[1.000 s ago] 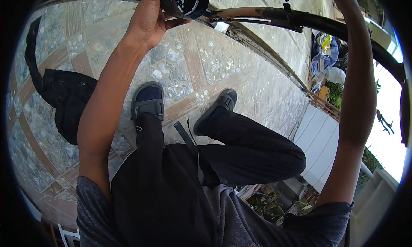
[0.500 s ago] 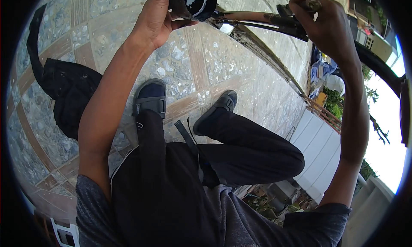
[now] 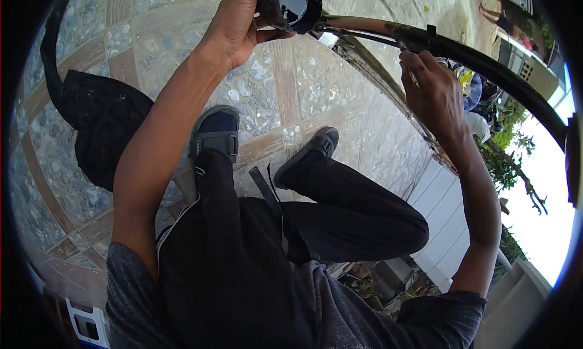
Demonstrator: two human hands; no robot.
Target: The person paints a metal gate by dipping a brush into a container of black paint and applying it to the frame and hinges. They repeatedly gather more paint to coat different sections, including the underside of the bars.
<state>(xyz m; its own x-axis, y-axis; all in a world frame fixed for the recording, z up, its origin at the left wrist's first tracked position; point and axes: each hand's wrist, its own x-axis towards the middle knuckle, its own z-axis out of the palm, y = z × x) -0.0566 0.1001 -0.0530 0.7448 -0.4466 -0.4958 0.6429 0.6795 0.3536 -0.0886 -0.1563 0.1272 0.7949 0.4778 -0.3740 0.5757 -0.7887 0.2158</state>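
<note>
At the top of the view my left hand (image 3: 234, 30) is wrapped around a container of black paint (image 3: 291, 3), its glossy surface tilted toward me. A thin brush (image 3: 414, 77) is gripped in my right hand (image 3: 430, 88), its handle showing between the fingers; the bristle end is hidden. The fingertips are right at the underside of a long curved bar (image 3: 504, 71). Glossy black covers the bar's right part, while a brownish stretch (image 3: 358, 23) shows toward the container.
Stone-patterned tiles (image 3: 255, 70) lie under my sandalled feet (image 3: 215, 133). A black cloth bag (image 3: 106, 124) rests on the floor at left. White panels (image 3: 440, 203) and plants (image 3: 510, 161) stand at right, near a white plastic item (image 3: 88, 325) lower left.
My right hand has moved down and left, from over the bar to its underside, uncovering more of the black bar. My left hand and the container have shifted slightly right.
</note>
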